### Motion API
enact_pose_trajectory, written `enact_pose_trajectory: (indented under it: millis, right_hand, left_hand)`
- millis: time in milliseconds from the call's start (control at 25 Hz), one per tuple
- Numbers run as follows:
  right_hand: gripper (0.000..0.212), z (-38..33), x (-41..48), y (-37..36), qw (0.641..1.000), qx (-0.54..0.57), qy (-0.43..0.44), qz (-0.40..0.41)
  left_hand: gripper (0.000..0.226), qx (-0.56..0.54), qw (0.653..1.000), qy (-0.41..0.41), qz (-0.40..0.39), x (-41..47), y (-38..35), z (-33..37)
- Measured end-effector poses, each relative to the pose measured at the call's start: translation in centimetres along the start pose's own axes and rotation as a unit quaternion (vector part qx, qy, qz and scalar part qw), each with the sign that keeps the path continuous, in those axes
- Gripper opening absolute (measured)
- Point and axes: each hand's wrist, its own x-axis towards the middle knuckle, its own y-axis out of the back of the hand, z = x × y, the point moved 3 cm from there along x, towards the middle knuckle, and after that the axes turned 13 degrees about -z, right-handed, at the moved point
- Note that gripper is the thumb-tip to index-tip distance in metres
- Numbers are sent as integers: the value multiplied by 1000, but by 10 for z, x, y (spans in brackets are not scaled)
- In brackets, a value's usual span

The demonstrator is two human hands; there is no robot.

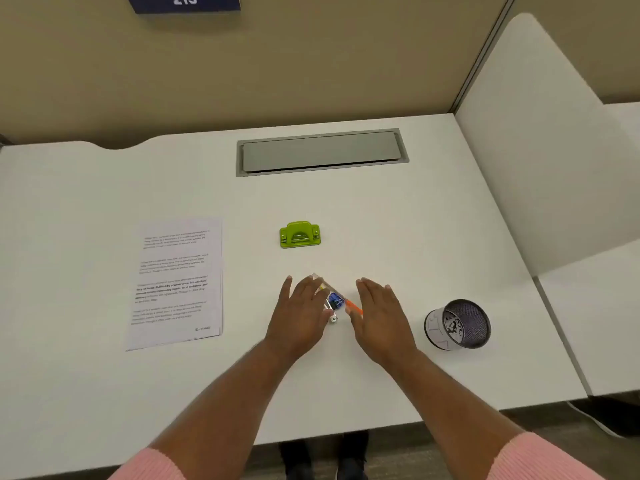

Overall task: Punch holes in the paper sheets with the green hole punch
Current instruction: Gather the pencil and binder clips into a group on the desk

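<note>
While left hand [298,311] and right hand [379,315] lie flat, empty, the green hole punch [300,234] sits beyond.

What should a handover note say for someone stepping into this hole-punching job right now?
Left hand: open, fingers straight, lying over the edge of a small clear packet of stationery bits.
Right hand: open, just right of the packet, holding nothing.
Green hole punch: on the table beyond the hands, untouched.
Paper sheets: stacked flat to the left, not in the punch.
Done: no punching visible.
Left: bring the sheets to the punch, slide an edge in and press.
</note>
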Motion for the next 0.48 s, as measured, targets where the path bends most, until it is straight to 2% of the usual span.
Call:
enact_pose_trajectory:
  millis: [120,200,480]
  right_hand:
    - [43,5,3,-8,1000,-29,0,-1]
    - [37,8,5,-14,998,-45,-18,-34]
    - [13,10,21,-24,994,-29,-50,-91]
  left_hand:
    - [40,-10,1000,-5,-12,14,-8,4]
    - [37,-7,1000,-3,-18,24,-13,6]
    - [31,37,999,2,-20,49,-14,13]
